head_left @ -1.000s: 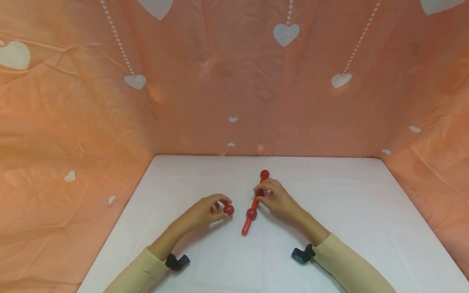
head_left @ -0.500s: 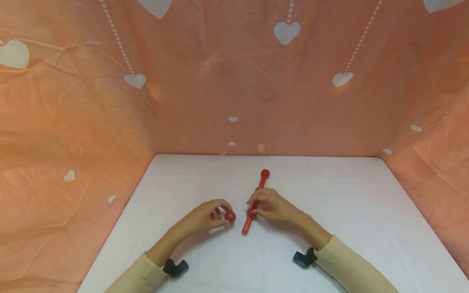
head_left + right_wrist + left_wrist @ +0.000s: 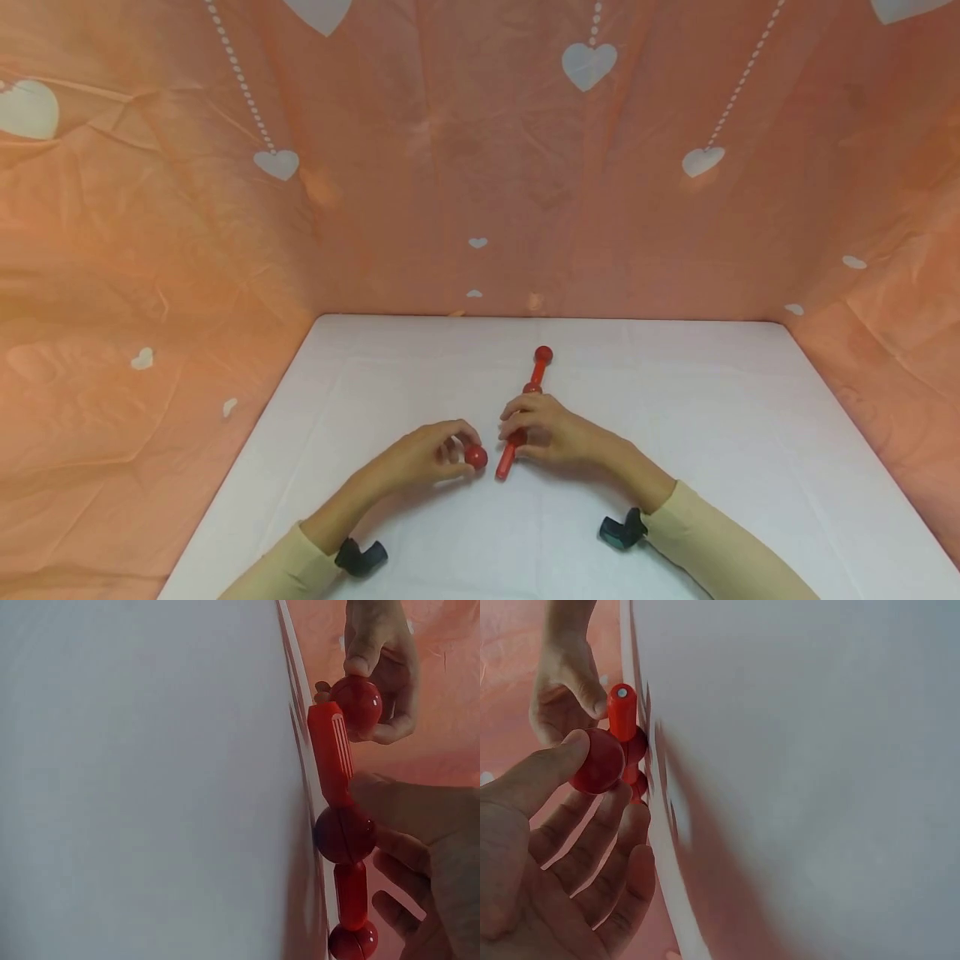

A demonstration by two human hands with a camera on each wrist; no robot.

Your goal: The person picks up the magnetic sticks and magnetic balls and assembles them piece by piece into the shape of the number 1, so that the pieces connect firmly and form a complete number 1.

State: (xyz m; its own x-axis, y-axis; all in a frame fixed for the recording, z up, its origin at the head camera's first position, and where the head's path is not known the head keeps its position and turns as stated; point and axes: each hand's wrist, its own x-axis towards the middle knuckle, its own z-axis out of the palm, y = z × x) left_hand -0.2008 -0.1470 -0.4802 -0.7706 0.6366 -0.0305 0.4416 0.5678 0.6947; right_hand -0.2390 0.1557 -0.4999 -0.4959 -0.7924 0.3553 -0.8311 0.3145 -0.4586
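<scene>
A red ball (image 3: pixel 476 456) is pinched between the thumb and fingertips of my left hand (image 3: pixel 431 457); the left wrist view shows the thumb on its upper side. Just right of it, a straight chain of red rods and balls lies on the white table, with a bare rod (image 3: pixel 506 462) at its near end and a ball (image 3: pixel 543 355) at the far end. My right hand (image 3: pixel 558 432) grips the chain around its nearest ball (image 3: pixel 345 835), thumb where that ball meets the rod. The end rod (image 3: pixel 622 712) points toward me, its tip showing a small silvery dot.
The white table (image 3: pixel 660 375) is backed by an orange sheet (image 3: pixel 420 167) with pale hearts, which also covers both sides. A dark wrist camera (image 3: pixel 362 557) sits at the left cuff, another camera (image 3: pixel 622 529) at the right cuff.
My left hand has carried its ball toward me and slightly right, closer to the near rod. My right hand has slid along the chain from its middle to the nearest ball; the chain stays put.
</scene>
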